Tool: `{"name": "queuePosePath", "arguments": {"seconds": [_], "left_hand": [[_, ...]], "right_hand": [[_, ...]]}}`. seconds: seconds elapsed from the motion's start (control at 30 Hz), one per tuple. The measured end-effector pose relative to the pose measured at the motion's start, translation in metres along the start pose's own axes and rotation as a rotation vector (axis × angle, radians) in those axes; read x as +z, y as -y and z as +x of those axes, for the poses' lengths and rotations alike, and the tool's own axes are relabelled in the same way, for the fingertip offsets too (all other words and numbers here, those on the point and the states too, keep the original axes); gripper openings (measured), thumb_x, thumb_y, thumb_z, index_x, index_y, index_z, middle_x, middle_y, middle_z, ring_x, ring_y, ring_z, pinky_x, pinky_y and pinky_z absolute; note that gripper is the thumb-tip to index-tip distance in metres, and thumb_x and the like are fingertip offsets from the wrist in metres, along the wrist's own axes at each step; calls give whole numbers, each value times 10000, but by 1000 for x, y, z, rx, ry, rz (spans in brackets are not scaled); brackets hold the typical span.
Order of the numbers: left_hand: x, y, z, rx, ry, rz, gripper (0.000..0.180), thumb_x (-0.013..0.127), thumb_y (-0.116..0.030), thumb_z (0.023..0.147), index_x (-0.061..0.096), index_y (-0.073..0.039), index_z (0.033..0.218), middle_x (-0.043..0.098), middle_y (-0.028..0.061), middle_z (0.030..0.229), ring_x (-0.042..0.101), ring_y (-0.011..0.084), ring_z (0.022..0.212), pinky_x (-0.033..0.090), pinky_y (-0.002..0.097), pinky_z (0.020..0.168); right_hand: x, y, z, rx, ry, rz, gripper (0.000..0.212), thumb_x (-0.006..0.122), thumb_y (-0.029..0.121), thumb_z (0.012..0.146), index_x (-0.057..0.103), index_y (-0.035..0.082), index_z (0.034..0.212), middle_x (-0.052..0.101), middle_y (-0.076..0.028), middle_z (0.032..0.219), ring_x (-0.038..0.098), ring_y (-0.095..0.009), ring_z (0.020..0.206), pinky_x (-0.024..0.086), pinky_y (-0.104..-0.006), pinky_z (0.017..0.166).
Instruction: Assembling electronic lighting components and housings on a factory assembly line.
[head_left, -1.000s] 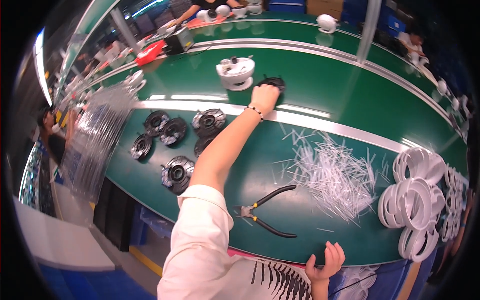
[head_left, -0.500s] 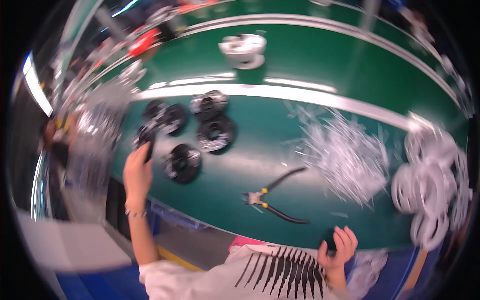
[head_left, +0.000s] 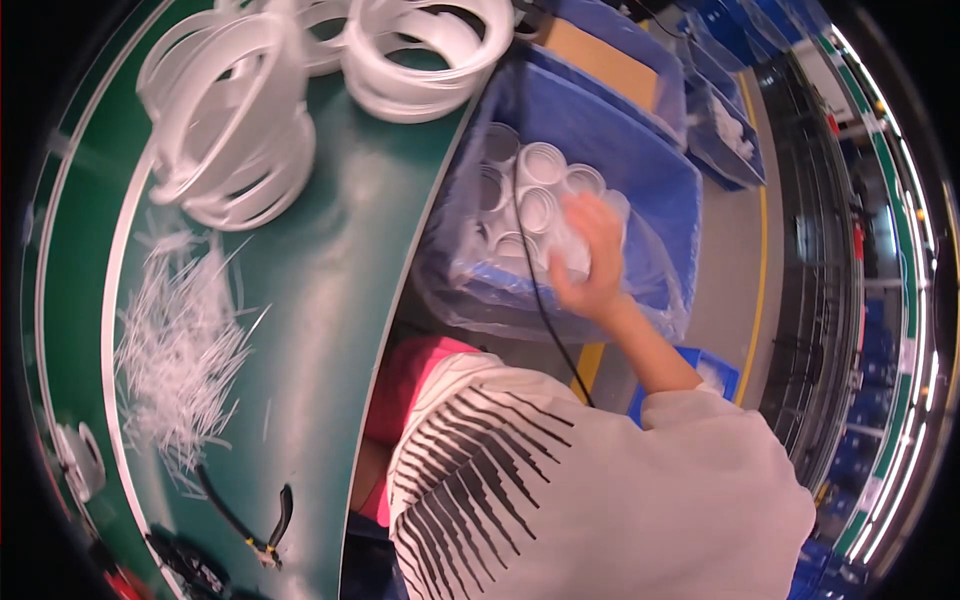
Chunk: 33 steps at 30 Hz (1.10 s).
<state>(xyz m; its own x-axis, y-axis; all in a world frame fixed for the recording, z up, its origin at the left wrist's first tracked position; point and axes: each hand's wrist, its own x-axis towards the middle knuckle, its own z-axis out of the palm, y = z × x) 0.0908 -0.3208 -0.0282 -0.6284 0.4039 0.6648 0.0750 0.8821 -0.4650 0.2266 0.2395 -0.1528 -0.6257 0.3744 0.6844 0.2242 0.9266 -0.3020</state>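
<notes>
My right hand [head_left: 592, 262] reaches over a blue bin [head_left: 655, 205] to the right of the table, a little smeared by motion. Its thumb and fingers are spread above white round cup-like parts [head_left: 538, 208] that lie in the bin. A white part [head_left: 570, 250] shows between thumb and fingers; no firm hold on it can be made out. My left hand is out of view. On the green table [head_left: 315, 330] lie cutting pliers [head_left: 265, 550] with black handles and a pile of thin clear plastic strips [head_left: 185, 350].
Large white rings [head_left: 430, 95] are stacked at the table's far end, with more rings [head_left: 235, 120] leaning to their left. Clear plastic film [head_left: 500, 310] lines the bin's near side. A black cable [head_left: 530, 270] hangs across it. Another blue bin [head_left: 725, 140] stands farther right.
The view has swung right, from the table to the bin. My right hand has left the table edge and is over the bin. My left hand, earlier at a black spool, is no longer visible.
</notes>
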Motion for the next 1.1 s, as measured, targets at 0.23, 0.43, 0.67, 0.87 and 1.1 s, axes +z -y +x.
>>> {"name": "queuePosePath", "arguments": {"seconds": [0.23, 0.43, 0.67, 0.87, 1.1], "left_hand": [[-45, -225, 65, 416, 203, -945, 526, 570, -134, 775, 380, 7, 1245, 410, 231, 1241, 368, 390, 1163, 261, 477, 972], [-39, -346, 82, 607, 509, -653, 687, 542, -69, 684, 226, 78, 1276, 213, 263, 1347, 198, 419, 1251, 113, 539, 1006], [-27, -393, 107, 643, 357, -718, 490, 427, 41, 777, 295, 47, 1248, 333, 224, 1297, 355, 367, 1187, 304, 458, 970], [-36, -393, 110, 627, 387, -597, 499, 442, -11, 739, 316, 73, 1215, 329, 235, 1294, 363, 363, 1181, 321, 431, 968], [-39, -393, 111, 655, 344, -550, 461, 463, -72, 739, 369, 70, 1166, 350, 223, 1284, 390, 328, 1169, 356, 400, 946]], "right_hand": [[14, -239, -144, 698, 247, -230, 505, 634, 110, 613, 476, 2, 1081, 479, -187, 1129, 450, -322, 1057, 362, -368, 895], [86, -307, -174, 799, 550, -361, 520, 663, 145, 576, 503, 8, 1052, 448, -183, 1159, 436, -323, 1082, 367, -375, 920], [103, -399, -232, 755, 968, -480, 524, 682, 260, 587, 507, 32, 1025, 557, -151, 1046, 522, -273, 1011, 370, -371, 916], [123, -379, -224, 857, 1159, -486, 436, 671, 203, 598, 560, 66, 996, 597, -147, 995, 560, -277, 964, 268, -468, 986], [142, -384, -238, 914, 983, -447, 366, 634, 99, 606, 570, 10, 956, 600, -188, 934, 565, -317, 931, 399, -386, 888]]}}
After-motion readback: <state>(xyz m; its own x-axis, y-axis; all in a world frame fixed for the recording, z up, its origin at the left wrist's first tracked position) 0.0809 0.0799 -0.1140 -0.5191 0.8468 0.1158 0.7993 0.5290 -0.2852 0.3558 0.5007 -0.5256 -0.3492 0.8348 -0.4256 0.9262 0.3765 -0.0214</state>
